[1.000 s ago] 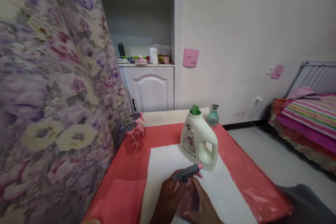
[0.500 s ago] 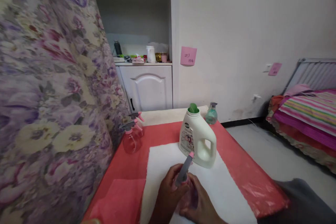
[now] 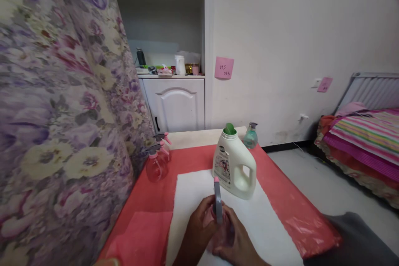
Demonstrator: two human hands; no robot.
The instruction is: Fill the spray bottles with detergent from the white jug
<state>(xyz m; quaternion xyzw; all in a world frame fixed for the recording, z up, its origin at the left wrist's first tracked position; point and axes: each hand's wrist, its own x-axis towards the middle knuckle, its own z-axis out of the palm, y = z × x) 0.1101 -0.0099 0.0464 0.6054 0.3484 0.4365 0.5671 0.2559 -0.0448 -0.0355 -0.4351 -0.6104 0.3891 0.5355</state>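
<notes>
Two hands, yours: left hand [image 3: 198, 228] and right hand [image 3: 238, 244], fingers of both clamped on one pink spray bottle [image 3: 217, 204], near edge of the desk [image 3: 276, 193], over white cloth [image 3: 191, 187]; white jug [image 3: 234, 167] just behind.

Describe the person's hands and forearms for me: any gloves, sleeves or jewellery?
Both are bare. The left hand and right hand wear no gloves, and no sleeve, watch or bracelet shows on either forearm down to the picture's edge. No ring shows, though the pink plastic spray bottle with a grey trigger head hides some fingers.
</notes>
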